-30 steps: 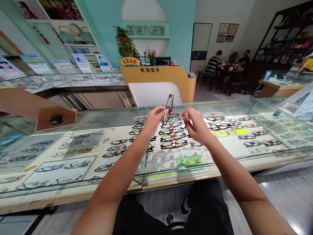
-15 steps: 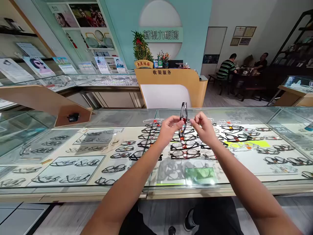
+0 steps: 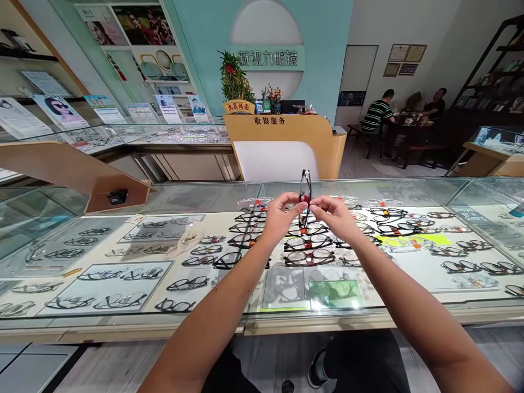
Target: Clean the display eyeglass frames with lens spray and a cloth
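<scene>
A pair of dark-framed glasses (image 3: 305, 183) is held on end above the glass counter, with a red piece at its middle. My left hand (image 3: 284, 215) pinches it from the left, thumb and fingers closed on the frame. From the right, my right hand (image 3: 333, 215) has its thumb and fingertips closed at the frame beside the red piece. Below and around my hands, rows of glasses lie in the display, among them a dark pair with a red piece (image 3: 310, 257) in front.
The glass counter (image 3: 368, 319) spans the view, with more glasses at left and right. A wooden panel (image 3: 73, 166) rises at the left. Behind stands a cashier desk (image 3: 282, 128) with a plant. Two people sit at a table at the back right.
My right hand has moved left and in to the glasses, its fingertips now touching the frame. My left hand still holds them. The view has shifted slightly.
</scene>
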Motion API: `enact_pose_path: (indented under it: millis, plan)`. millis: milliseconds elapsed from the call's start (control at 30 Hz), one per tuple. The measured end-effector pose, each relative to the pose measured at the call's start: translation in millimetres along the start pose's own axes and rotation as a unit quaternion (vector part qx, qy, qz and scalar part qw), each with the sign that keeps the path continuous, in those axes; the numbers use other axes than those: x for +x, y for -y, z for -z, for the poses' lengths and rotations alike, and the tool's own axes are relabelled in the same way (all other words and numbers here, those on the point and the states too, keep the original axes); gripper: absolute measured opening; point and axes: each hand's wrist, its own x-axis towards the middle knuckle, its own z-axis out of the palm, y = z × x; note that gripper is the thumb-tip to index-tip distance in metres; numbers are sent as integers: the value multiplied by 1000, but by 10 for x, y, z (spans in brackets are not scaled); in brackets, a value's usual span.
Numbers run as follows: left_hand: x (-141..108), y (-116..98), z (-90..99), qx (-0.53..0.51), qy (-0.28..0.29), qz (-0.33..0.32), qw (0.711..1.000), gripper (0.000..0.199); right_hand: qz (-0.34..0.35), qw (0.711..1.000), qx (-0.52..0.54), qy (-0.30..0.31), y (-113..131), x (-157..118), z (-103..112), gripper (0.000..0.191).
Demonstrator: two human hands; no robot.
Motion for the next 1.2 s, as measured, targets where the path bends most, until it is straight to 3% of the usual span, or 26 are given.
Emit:
enact_pose_path:
  millis: [167,433,600,767,900,1000,1200]
  plan:
    - [1,-13,11,26,-3,-4,1000,40,-5,1000,1,0,13,-18,-31,51]
    - [42,10,65,-20,75,41,996,54,18,1000,25,7,-38,7,42,43]
    - [29,7,43,-17,79,38,996,54,27,999,28,-2,-37,4,39,39]
    - [-12,-19,27,35,42,26,998,46,10,991,-5,-136,-21,-7,67,32]
    - [-37,-17,33,103,39,3,994,36,47,953,-88,-286,-21,23,197,21]
    - [-57,-8,14,146,70,-29,986,33,108,922,-137,-345,-48,46,256,34]
    - [-81,-11,-39,138,83,-24,987,38,157,910,-269,-274,-191,23,155,69]
